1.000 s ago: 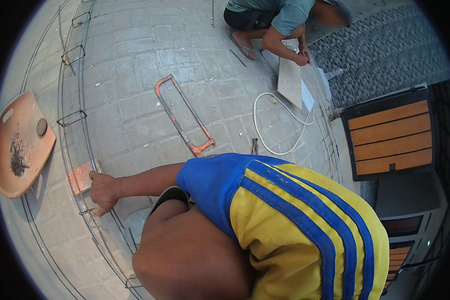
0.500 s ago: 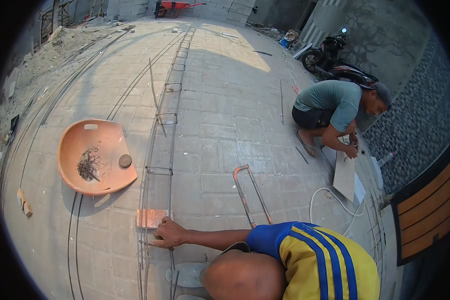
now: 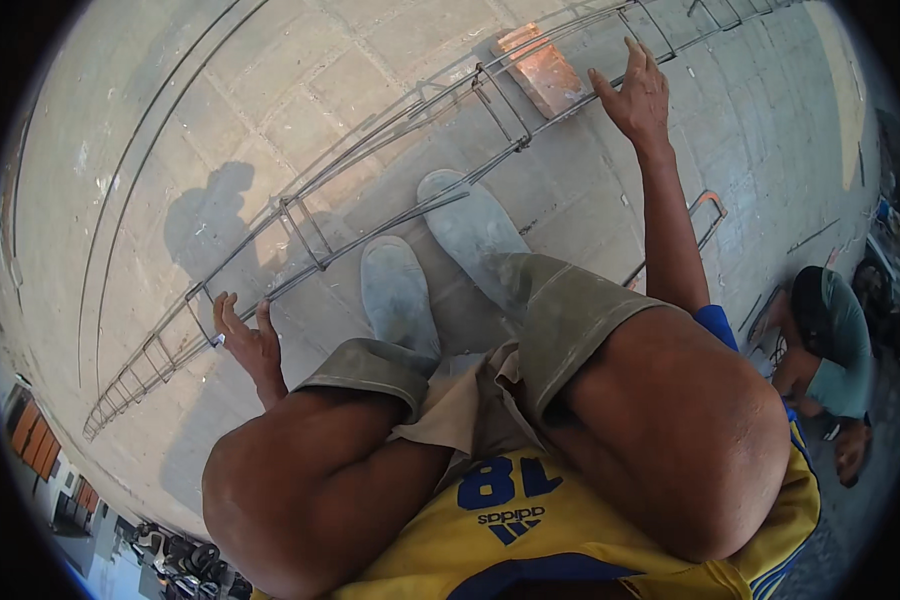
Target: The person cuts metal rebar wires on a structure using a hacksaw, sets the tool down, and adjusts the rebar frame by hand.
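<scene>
I am squatting over a long rebar cage [image 3: 390, 200] that lies on the paved ground and runs from lower left to upper right. My left hand [image 3: 245, 340] is down at a stirrup of the cage, fingers apart, with nothing clearly held. My right hand [image 3: 635, 95] is stretched out with spread fingers, just over the cage's bars and beside an orange brick [image 3: 540, 70] that props the cage. My two grey boots [image 3: 440, 260] stand against the near bar.
An orange-framed hacksaw [image 3: 708, 215] lies on the pavers behind my right arm. Another person [image 3: 830, 350] crouches at the right edge. More loose bars [image 3: 120, 220] lie parallel beyond the cage. Parked motorbikes [image 3: 175, 555] show at the bottom left.
The view has swung down onto my knees and boots. My right hand has lifted off the brick and spread above the bars; my left hand has come into view at the cage.
</scene>
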`<action>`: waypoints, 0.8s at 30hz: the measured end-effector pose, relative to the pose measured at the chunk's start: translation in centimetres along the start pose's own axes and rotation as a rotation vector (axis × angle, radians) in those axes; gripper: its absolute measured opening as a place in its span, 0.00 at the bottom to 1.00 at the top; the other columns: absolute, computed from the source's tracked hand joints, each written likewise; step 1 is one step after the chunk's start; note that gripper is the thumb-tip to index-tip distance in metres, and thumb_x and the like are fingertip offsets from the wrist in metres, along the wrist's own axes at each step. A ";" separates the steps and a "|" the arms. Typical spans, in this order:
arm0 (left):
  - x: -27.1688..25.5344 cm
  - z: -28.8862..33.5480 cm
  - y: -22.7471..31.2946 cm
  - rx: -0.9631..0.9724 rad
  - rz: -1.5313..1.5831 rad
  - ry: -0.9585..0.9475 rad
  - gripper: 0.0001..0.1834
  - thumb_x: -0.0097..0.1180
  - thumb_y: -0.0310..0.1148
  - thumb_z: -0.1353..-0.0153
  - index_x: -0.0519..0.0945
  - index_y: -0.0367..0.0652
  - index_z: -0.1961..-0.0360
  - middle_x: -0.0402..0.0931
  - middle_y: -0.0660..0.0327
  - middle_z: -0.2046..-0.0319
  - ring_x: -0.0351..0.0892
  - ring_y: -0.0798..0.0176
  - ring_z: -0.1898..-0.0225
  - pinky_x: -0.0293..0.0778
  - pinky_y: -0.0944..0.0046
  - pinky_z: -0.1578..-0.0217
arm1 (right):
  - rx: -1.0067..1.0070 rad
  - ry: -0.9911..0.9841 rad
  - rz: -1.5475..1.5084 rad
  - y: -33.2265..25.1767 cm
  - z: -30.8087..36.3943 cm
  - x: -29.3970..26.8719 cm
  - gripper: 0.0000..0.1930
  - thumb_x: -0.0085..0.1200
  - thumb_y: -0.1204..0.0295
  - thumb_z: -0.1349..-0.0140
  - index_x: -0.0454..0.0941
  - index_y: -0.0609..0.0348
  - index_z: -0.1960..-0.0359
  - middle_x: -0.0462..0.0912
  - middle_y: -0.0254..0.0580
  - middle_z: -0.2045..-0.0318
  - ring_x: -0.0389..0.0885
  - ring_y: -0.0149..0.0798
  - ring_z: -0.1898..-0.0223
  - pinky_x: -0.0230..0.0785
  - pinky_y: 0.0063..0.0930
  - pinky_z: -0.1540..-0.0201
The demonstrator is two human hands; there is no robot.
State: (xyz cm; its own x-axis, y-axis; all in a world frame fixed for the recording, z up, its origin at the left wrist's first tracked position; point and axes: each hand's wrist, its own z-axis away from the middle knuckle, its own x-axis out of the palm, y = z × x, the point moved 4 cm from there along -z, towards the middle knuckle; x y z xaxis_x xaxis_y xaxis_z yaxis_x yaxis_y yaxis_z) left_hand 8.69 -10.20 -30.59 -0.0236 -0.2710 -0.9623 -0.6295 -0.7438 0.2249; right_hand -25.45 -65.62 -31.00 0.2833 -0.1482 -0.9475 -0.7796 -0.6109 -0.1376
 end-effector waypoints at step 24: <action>-0.2 -0.2 -0.8 -0.341 0.177 -0.035 0.60 0.75 0.54 0.53 0.52 0.45 0.26 0.49 0.47 0.28 0.44 0.45 0.26 0.54 0.44 0.32 | 1.162 0.110 -0.960 4.9 -1.2 5.2 0.43 0.67 0.75 0.48 0.53 0.80 0.36 0.72 0.63 0.46 0.77 0.48 0.48 0.71 0.47 0.52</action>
State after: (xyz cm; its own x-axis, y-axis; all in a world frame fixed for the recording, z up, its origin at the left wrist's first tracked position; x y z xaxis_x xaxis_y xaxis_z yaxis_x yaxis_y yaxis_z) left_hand 9.35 -9.70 -30.58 -0.1389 -0.3972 -0.9072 -0.3189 -0.8493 0.4207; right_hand -27.11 -70.33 -36.20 0.9248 -0.1494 -0.3498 -0.2602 0.4224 -0.8683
